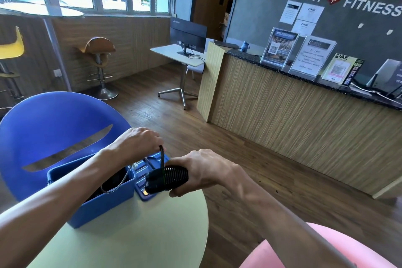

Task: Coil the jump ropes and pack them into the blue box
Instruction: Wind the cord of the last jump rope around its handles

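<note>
Two hands share one thin black jump rope cord (pixel 161 156) above the pale round table (pixel 139 235), and the slack between them looks like the weak spot. The right hand (pixel 202 172) is wrapped around a ribbed black rope handle (pixel 168 178), held level just beside the open blue plastic box (pixel 102 200). The left hand (pixel 139 141) is curled over the cord higher up, pinching it where it rises from the handle's end. If either grip eases, I judge the springy cord would uncurl and any loops made would spill out. A loose loop of thin cable (pixel 118 183) already hangs across the box's near wall, so it could snag the handle or drag over the edge when the bundle goes in. The box sits near the table's far rim, by a blue plastic chair (pixel 47 128); a hard push might slide it off.

Its cord is slim, dark and glossy, stiff enough to stand in an arch. Dark contents fill part of the box, though what they are is hard to tell. A blue lid (pixel 144 175) lies beside it.
</note>
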The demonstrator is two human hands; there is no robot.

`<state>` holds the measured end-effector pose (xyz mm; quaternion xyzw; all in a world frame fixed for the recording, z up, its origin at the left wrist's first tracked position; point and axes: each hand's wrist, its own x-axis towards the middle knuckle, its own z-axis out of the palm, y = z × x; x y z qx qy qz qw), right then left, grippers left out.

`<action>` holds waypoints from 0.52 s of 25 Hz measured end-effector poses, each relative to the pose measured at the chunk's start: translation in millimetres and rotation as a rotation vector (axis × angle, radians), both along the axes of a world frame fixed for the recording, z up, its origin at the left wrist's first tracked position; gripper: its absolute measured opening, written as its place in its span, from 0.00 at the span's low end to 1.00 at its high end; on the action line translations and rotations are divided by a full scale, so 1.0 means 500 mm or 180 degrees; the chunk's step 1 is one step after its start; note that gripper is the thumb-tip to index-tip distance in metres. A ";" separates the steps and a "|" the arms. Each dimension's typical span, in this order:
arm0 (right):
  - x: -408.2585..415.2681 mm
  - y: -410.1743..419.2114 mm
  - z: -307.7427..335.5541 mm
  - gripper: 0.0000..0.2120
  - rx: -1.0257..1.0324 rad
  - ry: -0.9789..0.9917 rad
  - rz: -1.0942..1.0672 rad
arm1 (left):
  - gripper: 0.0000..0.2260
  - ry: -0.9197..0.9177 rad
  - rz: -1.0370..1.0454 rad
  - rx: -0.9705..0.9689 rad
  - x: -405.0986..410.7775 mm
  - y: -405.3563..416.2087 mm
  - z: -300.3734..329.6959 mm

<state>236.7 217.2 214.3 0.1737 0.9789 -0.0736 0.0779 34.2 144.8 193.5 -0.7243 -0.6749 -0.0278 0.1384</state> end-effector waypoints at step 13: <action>-0.014 0.047 -0.073 0.34 0.0441 0.0522 -0.0789 | 0.17 0.0462 0.0891 0.0149 0.125 -0.063 -0.005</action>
